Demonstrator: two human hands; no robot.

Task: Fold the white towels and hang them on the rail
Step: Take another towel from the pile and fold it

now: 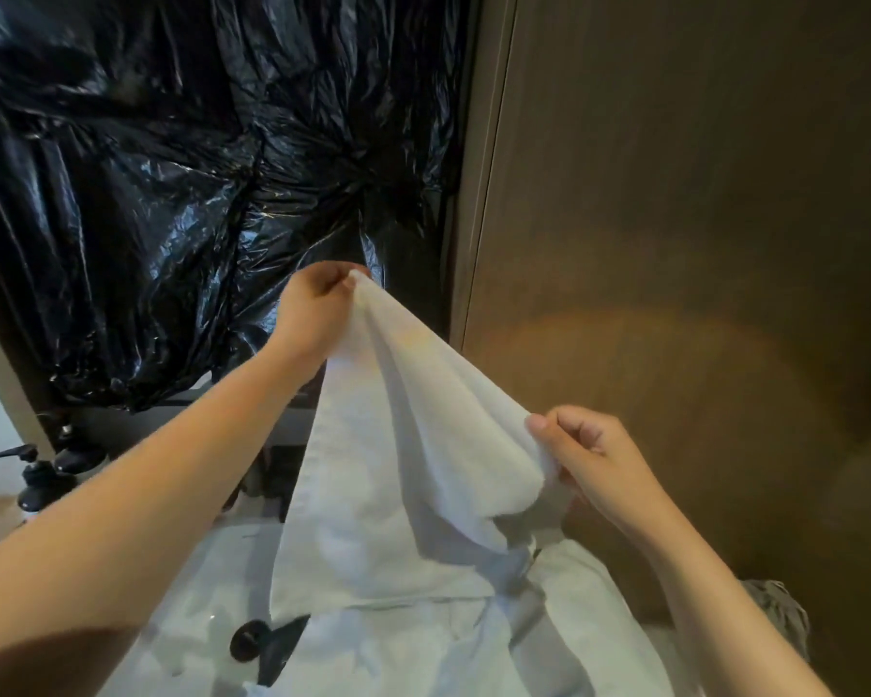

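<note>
Before black plastic, hands pinch towel.

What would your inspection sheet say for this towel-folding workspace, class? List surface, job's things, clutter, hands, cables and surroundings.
Surface: pale white surface under the towel; kind unclear.
Job's things: white towel held up, hanging loose; rail not seen.
Clutter: dark pump bottles at left; grey cloth at right.
Hands: left hand pinches a towel corner; right hand pinches its edge.
Cables: nothing seen.
Surroundings: black plastic sheeting; brown wall panel.
</note>
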